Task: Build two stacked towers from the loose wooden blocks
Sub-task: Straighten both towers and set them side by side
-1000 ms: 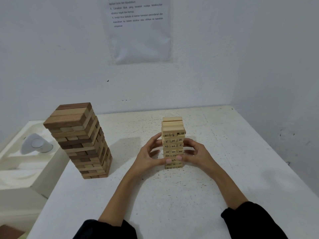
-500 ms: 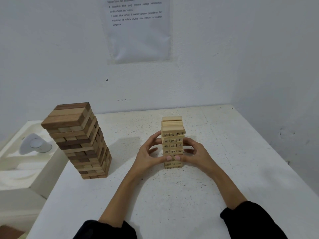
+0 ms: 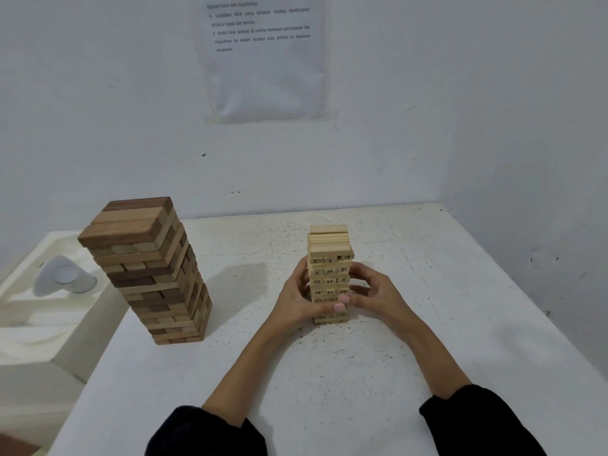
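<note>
A small tower of pale numbered blocks (image 3: 330,255) stands upright near the middle of the white table (image 3: 329,373). My left hand (image 3: 294,299) cups its left side and my right hand (image 3: 378,296) cups its right side, thumbs meeting across the front of the lower middle rows. Both hands press against the tower's sides. A taller tower of brown and tan blocks (image 3: 154,271) stands at the left of the table, leaning slightly in this wide view, with no hand near it. No loose blocks show on the table.
A white moulded foam tray (image 3: 29,317) holding a pale rounded object (image 3: 64,276) sits beside the table's left edge. White walls close the back and right. A printed paper sheet (image 3: 263,54) hangs on the back wall.
Both hands stay around the small tower; the thumbs have shifted slightly along its front. The towers have not moved.
</note>
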